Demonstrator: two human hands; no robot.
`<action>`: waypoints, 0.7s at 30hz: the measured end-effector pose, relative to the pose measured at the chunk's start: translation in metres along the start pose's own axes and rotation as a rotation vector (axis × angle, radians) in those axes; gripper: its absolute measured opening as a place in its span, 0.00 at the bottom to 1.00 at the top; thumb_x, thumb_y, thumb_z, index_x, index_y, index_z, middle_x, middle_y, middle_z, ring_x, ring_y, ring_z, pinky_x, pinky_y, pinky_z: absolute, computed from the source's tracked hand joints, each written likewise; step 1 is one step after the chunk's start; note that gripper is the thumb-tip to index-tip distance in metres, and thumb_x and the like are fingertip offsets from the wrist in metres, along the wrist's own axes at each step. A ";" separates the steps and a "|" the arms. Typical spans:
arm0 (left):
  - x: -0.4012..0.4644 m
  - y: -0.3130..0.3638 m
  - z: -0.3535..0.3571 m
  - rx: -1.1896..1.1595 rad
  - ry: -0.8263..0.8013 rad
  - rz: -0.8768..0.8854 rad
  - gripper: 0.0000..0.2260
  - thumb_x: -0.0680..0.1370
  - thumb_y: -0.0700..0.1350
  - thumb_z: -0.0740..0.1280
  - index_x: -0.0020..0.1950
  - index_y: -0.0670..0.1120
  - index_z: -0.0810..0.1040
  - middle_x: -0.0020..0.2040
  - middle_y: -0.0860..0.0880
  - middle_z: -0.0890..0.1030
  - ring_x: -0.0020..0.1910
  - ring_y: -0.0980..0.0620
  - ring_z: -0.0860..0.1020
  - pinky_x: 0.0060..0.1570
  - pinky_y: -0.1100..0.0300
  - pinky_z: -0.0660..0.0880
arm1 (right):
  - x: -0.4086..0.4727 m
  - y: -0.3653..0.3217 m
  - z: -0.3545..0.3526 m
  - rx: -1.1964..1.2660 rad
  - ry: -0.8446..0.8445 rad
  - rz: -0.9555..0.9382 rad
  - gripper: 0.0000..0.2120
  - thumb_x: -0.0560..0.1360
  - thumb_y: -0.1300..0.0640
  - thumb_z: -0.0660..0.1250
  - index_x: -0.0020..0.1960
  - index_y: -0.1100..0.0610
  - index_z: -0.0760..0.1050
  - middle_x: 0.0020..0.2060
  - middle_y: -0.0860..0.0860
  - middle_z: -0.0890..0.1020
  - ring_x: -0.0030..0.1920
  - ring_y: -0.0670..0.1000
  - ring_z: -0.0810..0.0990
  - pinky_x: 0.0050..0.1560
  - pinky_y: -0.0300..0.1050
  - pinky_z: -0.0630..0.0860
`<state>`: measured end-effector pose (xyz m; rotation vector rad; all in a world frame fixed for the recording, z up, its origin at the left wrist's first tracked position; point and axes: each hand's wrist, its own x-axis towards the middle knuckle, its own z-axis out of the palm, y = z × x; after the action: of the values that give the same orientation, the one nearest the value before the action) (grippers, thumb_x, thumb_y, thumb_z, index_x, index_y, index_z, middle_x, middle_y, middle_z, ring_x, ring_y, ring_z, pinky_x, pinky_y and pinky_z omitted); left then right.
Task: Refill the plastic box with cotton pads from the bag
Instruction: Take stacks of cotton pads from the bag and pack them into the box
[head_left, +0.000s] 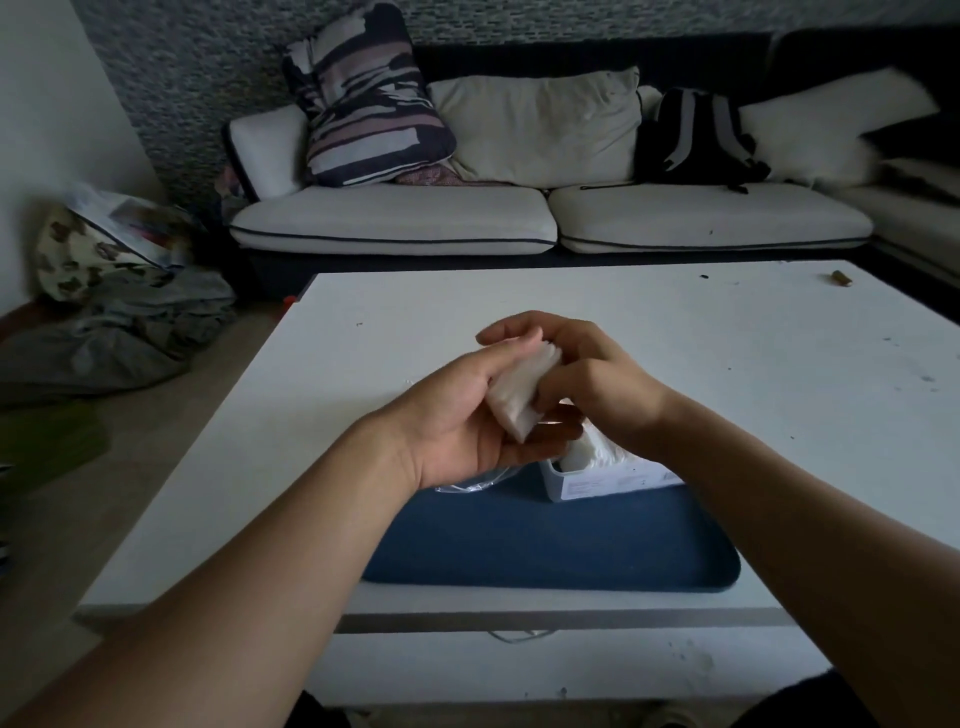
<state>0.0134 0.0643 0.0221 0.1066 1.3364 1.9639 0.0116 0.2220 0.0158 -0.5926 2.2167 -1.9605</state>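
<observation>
Midway: both grips, left hand (470, 415) and right hand (587, 379), clutching white square cotton-pad stack (522, 395) at 11 o'clock above part-filled pale plastic box (602, 480).

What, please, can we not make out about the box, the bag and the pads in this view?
- Plastic box: fill level hidden by the right hand and forearm.
- Bag: mostly behind the left hand.
- Stack of cotton pads: count hidden by fingers.

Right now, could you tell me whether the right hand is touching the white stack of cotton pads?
Touching. The head view shows the right hand with its fingers curled over the white stack of cotton pads, no gap visible.
</observation>
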 end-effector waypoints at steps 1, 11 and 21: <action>0.001 -0.001 -0.002 0.021 0.010 0.006 0.17 0.78 0.56 0.66 0.57 0.44 0.81 0.45 0.43 0.83 0.42 0.47 0.83 0.48 0.53 0.82 | -0.001 0.000 -0.001 -0.004 0.006 0.006 0.30 0.59 0.70 0.59 0.61 0.59 0.77 0.46 0.56 0.81 0.44 0.51 0.81 0.34 0.40 0.76; 0.008 -0.005 0.001 -0.032 0.126 0.166 0.18 0.81 0.57 0.65 0.62 0.46 0.81 0.54 0.46 0.85 0.50 0.50 0.84 0.57 0.54 0.78 | -0.005 0.002 0.005 -0.346 0.184 -0.187 0.46 0.62 0.64 0.83 0.74 0.53 0.66 0.57 0.51 0.83 0.54 0.49 0.84 0.52 0.45 0.83; 0.006 -0.005 0.004 -0.042 0.094 0.149 0.12 0.81 0.50 0.66 0.59 0.45 0.80 0.47 0.47 0.86 0.45 0.52 0.85 0.48 0.59 0.81 | -0.008 -0.001 0.002 -0.283 0.169 -0.173 0.43 0.64 0.60 0.83 0.74 0.53 0.66 0.60 0.49 0.81 0.59 0.45 0.82 0.54 0.41 0.81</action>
<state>0.0134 0.0713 0.0180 0.0969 1.3815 2.1437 0.0192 0.2233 0.0149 -0.6964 2.6577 -1.8464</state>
